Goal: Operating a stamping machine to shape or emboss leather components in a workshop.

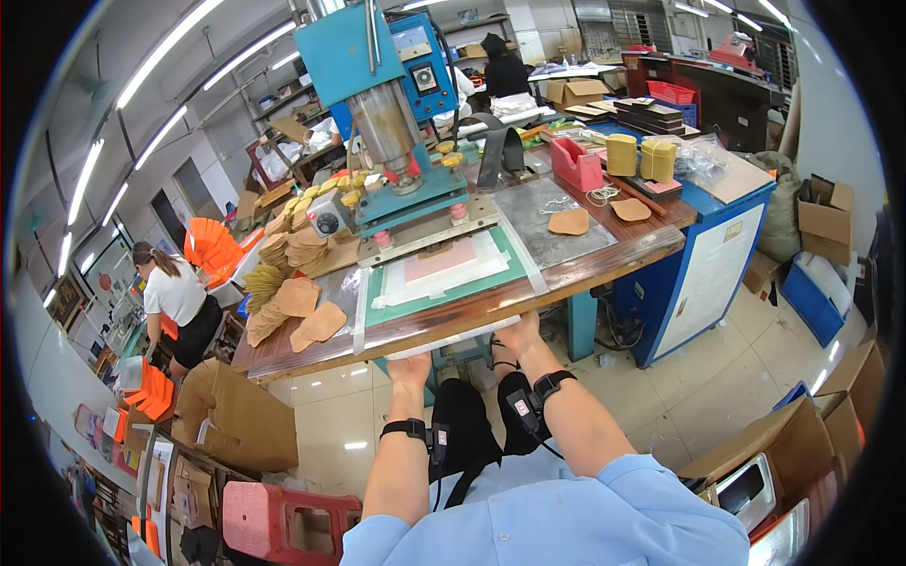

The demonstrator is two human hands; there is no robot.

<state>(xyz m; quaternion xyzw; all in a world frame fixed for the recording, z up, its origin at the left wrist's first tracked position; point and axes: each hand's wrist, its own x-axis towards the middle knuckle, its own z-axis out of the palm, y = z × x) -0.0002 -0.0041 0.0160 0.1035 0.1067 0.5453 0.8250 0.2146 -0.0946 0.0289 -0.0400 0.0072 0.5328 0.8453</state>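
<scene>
Both of my hands reach in under the front edge of the wooden worktable (604,267). My left hand (410,369) is below the edge, its fingers hidden under the table. To its right, my right hand (515,334) is in the same place, its fingers also out of sight. A narrow white strip (460,341) runs between the hands along the underside; I cannot tell what it is or whether they grip it. Above them lies a green mat (503,274) with white sheets and a pink piece (442,263), beneath the teal press (408,191).
Tan leather pieces (319,324) lie in stacks at the table's left, with two more (568,222) on a grey plate at the right. A pink tape dispenser (576,165) stands behind. A red stool (283,519) and cardboard box (231,415) are on the left; another person (177,307) works beyond.
</scene>
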